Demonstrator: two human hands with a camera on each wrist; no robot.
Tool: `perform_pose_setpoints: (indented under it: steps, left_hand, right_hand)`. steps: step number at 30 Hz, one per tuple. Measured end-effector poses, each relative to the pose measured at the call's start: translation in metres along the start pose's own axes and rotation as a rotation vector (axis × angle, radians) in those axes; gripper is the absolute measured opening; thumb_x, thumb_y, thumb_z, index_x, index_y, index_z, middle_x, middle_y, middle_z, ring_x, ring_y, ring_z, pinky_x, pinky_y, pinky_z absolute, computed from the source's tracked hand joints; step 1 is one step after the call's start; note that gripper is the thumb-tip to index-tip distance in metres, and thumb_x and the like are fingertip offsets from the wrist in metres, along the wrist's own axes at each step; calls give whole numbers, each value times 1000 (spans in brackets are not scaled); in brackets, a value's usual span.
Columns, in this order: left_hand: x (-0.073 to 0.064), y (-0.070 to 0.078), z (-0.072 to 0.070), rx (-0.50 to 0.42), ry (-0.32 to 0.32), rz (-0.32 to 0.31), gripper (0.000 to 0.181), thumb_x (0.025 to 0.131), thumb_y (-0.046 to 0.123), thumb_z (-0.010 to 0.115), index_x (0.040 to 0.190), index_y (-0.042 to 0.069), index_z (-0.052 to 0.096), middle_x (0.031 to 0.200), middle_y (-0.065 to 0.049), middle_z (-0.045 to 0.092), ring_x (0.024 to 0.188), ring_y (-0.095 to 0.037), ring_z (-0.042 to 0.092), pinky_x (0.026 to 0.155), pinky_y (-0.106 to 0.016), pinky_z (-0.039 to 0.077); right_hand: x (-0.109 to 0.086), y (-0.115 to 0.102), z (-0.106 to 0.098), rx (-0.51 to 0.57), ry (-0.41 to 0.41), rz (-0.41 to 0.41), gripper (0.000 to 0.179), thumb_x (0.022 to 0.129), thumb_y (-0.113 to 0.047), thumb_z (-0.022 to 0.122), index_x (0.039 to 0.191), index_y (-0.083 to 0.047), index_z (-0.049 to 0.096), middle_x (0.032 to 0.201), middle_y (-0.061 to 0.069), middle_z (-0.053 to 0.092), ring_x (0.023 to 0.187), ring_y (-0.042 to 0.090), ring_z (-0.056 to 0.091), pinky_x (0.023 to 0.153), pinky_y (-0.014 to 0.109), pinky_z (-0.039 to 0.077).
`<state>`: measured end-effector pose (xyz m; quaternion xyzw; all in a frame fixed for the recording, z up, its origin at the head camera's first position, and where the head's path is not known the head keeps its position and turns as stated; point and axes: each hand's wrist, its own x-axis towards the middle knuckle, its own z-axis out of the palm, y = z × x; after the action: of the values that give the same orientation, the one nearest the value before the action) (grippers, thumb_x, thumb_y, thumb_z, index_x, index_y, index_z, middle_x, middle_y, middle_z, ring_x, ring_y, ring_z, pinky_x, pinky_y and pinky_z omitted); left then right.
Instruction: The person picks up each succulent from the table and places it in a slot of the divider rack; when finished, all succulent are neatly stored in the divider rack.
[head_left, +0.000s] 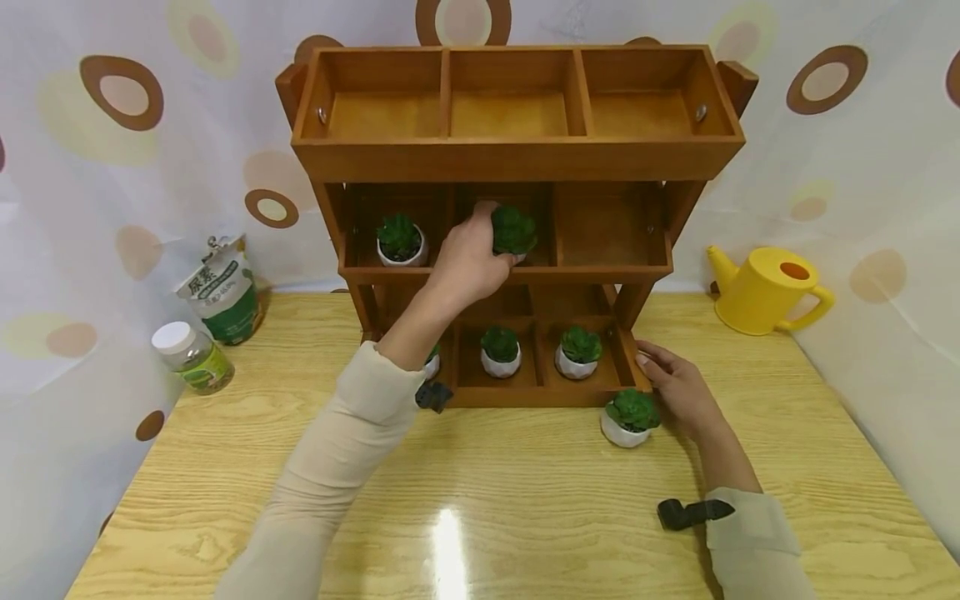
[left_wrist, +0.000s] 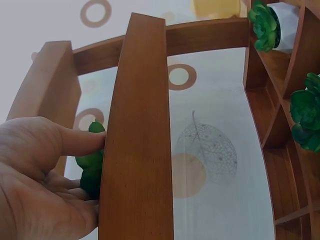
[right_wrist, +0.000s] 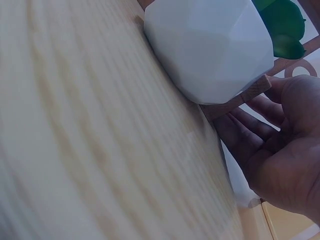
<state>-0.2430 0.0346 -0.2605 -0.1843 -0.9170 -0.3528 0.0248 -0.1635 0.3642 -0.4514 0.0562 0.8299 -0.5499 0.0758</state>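
In the head view my left hand (head_left: 472,258) grips a potted succulent (head_left: 513,232) in the middle compartment of the wooden shelf's (head_left: 517,162) middle tier. The front board hides most of its pot in the left wrist view, where the thumb and fingers close around the green plant (left_wrist: 91,167). My right hand (head_left: 678,390) holds the right end of the bottom tier, its thumb at the front corner and its fingers along the outer side. Just in front of that corner, a potted succulent (head_left: 628,419) in a white faceted pot stands on the table.
Another succulent (head_left: 401,242) sits in the middle tier's left compartment. The bottom tier holds succulents (head_left: 500,352), the left one partly behind my arm. A yellow watering can (head_left: 765,292) stands right; a white-lidded jar (head_left: 193,358) and a green-and-white pouch (head_left: 225,292) stand left.
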Motion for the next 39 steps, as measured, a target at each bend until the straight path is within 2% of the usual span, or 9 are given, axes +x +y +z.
perform_pose_setpoints:
  steps: [6, 10, 14, 20, 22, 24, 30, 35, 39]
  left_hand:
    - [-6, -1, 1, -54, 15, -16, 77, 93, 22, 74, 157, 14, 32, 151, -10, 52, 134, -32, 54, 110, -47, 47]
    - [-14, -1, 2, -85, 54, 37, 81, 93, 25, 76, 159, 19, 30, 164, -4, 36, 151, -26, 36, 120, -44, 36]
    - [-27, 1, 3, -104, 122, 145, 81, 92, 31, 77, 159, 21, 32, 167, 0, 29, 157, -19, 21, 126, -43, 26]
    - [-51, -1, 13, -152, 203, 429, 76, 91, 35, 77, 155, 16, 42, 161, -6, 42, 150, -17, 38, 122, -39, 34]
    - [-59, -3, 19, -176, 172, 482, 76, 90, 36, 78, 155, 17, 42, 159, -4, 45, 147, -16, 43, 120, -37, 37]
    - [-68, -4, 25, -208, 104, 491, 78, 89, 37, 79, 156, 20, 41, 158, -1, 47, 145, -15, 45, 118, -36, 40]
    - [-91, -6, 56, -279, -175, 364, 78, 88, 43, 79, 155, 29, 41, 156, 8, 48, 138, -15, 53, 112, -36, 46]
    - [-102, -17, 87, -255, -379, 253, 74, 90, 51, 73, 155, 34, 42, 155, 8, 50, 140, -16, 51, 112, -42, 46]
    - [-107, -26, 109, -271, -457, 187, 68, 90, 52, 73, 151, 35, 47, 151, 11, 54, 140, -14, 51, 113, -41, 45]
  right_hand:
    - [0, 0, 1, -15, 2, 4, 67, 108, -48, 41, 162, -10, 27, 160, 21, 38, 143, 38, 43, 87, 6, 46]
    - [-1, -1, 1, -17, -4, 1, 67, 108, -47, 41, 162, -10, 27, 161, 21, 37, 144, 38, 43, 88, 7, 46]
    - [-2, -2, 1, -4, -8, 1, 66, 108, -46, 41, 162, -10, 27, 161, 21, 37, 144, 39, 43, 87, 7, 47]
    - [-2, -2, 1, 25, -10, -4, 66, 108, -46, 41, 161, -8, 27, 161, 22, 37, 142, 39, 43, 88, 9, 49]
    - [-2, -1, 0, 18, -7, -5, 66, 108, -46, 41, 161, -8, 28, 160, 22, 38, 141, 36, 46, 88, 10, 50]
    - [-2, -1, -1, 5, -2, -1, 67, 108, -46, 42, 161, -8, 29, 159, 22, 39, 137, 29, 50, 88, 10, 50]
    - [-2, 0, -2, -5, 12, 2, 68, 107, -48, 44, 160, -8, 31, 158, 22, 41, 122, 8, 57, 87, 11, 51]
    - [-1, 0, 0, -26, 22, 3, 68, 107, -48, 43, 160, -8, 31, 159, 21, 41, 134, 28, 54, 87, 9, 50]
    - [0, -2, -1, -63, 19, 0, 67, 107, -49, 42, 160, -10, 31, 159, 20, 41, 142, 37, 46, 101, 23, 51]
